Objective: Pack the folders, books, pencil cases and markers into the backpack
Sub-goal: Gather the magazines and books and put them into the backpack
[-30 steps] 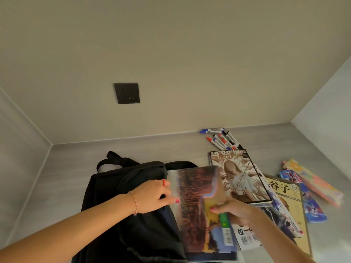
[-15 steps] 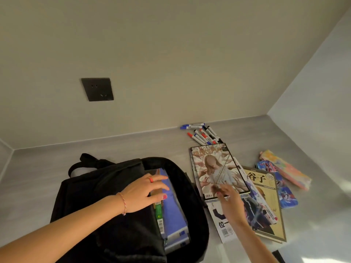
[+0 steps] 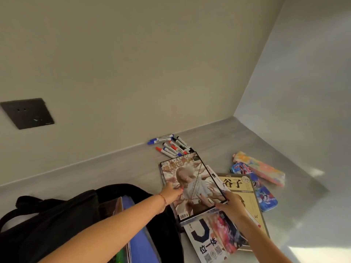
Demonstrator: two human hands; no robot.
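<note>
A black backpack [image 3: 62, 223] lies open at the lower left, with a blue folder [image 3: 138, 242] and a book standing inside it. Right of it is a stack of books; the top one is a magazine [image 3: 191, 179] with a pale figure on its cover. My left hand [image 3: 171, 192] rests on the magazine's left edge. My right hand [image 3: 230, 205] grips its lower right corner, which looks slightly raised. Under it lie a yellow book [image 3: 239, 185] and a white and blue book [image 3: 209, 242]. Several markers [image 3: 171, 147] lie by the wall. Two pencil cases, one pastel [image 3: 262, 169] and one blue [image 3: 266, 196], lie to the right.
Everything lies on a grey surface [image 3: 114, 168] closed in by a beige back wall and a pale right wall. A dark wall socket [image 3: 27, 112] sits at the left. The backpack's strap [image 3: 24, 200] loops out at the far left.
The earlier book went down into the backpack. My left hand left the backpack and reached right to the magazine's left edge. My right hand moved onto its lower right corner.
</note>
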